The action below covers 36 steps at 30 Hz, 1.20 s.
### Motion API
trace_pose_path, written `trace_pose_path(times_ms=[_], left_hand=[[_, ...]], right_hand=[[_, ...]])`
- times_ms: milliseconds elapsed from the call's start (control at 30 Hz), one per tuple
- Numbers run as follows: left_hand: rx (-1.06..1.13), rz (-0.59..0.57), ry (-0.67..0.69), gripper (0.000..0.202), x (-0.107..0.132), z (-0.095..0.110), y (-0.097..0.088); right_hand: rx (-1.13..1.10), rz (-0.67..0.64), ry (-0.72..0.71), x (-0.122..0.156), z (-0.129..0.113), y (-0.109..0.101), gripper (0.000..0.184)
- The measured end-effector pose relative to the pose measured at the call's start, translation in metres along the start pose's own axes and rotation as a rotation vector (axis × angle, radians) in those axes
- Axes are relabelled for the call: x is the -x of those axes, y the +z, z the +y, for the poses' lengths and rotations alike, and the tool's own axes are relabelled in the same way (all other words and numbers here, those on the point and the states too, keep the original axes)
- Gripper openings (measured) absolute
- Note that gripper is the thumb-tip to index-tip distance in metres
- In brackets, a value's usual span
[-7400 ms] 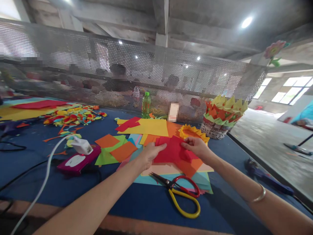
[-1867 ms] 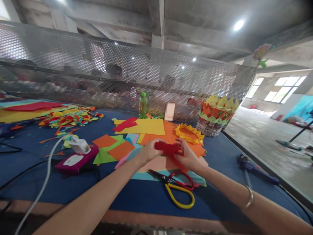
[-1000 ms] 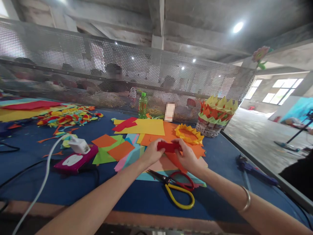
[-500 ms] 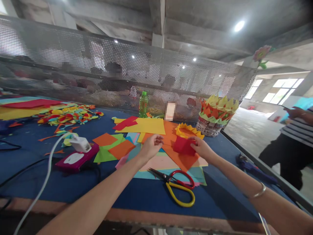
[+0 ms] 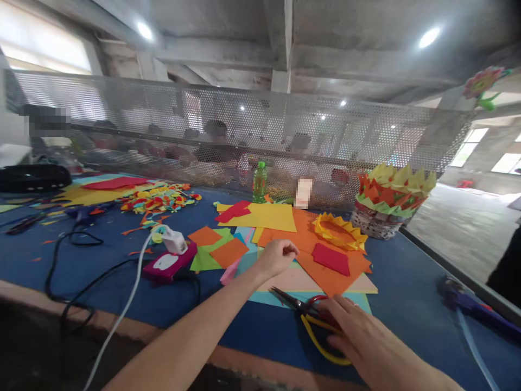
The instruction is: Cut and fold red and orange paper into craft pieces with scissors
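Note:
A folded red paper piece (image 5: 331,259) lies loose on an orange sheet (image 5: 325,276) in the spread of coloured papers. My left hand (image 5: 277,256) hovers over the left side of that spread with its fingers curled in; nothing shows inside them. My right hand (image 5: 358,336) lies near the table's front edge, fingers stretched flat over the red and yellow handles of the scissors (image 5: 290,298). The scissor blades point left onto a light blue sheet.
A yellow paper ring (image 5: 337,231), a basket of paper pieces (image 5: 386,214) and a green bottle (image 5: 259,182) stand behind the papers. At left are a magenta device with a white plug (image 5: 169,260), cables and a scrap pile (image 5: 158,198). A purple glue gun (image 5: 472,304) lies right. People sit behind the mesh screen (image 5: 244,130).
My right hand let go of the folded red piece, which now lies on the orange sheet, and came down onto the scissors. The view swung left.

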<state>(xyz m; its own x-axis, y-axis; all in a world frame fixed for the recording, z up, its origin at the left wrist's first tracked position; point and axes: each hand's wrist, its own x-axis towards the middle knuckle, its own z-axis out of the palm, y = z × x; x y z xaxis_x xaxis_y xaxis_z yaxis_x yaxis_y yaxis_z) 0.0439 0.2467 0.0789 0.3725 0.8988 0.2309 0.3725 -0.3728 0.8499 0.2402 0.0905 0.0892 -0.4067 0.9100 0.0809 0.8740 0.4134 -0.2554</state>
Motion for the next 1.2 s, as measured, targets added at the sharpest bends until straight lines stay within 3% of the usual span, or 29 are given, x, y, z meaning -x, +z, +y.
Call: trace_pose_path(times_ms=[133, 267, 433, 600, 767, 967, 1200], left_hand=[[-0.036, -0.030, -0.008, 0.020, 0.000, -0.002, 0.000], [-0.063, -0.042, -0.020, 0.021, 0.000, -0.003, -0.001], [-0.137, -0.038, -0.022, 0.022, 0.002, 0.000, 0.000], [-0.226, -0.041, 0.033, 0.022, 0.003, -0.002, 0.000], [-0.333, -0.037, 0.157, 0.024, 0.010, -0.001, 0.005], [-0.522, -0.248, 0.445, 0.031, 0.024, 0.009, 0.018], [-0.585, -0.248, 0.460, 0.034, 0.027, 0.006, 0.023]], right_hand=[[0.028, 0.173, -0.073, 0.006, 0.005, 0.015, 0.042], [0.010, 0.322, -0.096, 0.021, 0.007, 0.017, 0.040], [0.057, 0.534, 0.067, 0.030, 0.015, 0.015, 0.034], [0.311, 0.729, 0.189, 0.019, 0.027, 0.022, 0.036], [0.455, 0.756, 0.153, 0.015, 0.033, 0.026, 0.038], [0.442, 0.782, 0.227, 0.015, 0.041, 0.032, 0.037], [0.407, 0.708, 0.172, 0.022, 0.065, 0.049, 0.038]])
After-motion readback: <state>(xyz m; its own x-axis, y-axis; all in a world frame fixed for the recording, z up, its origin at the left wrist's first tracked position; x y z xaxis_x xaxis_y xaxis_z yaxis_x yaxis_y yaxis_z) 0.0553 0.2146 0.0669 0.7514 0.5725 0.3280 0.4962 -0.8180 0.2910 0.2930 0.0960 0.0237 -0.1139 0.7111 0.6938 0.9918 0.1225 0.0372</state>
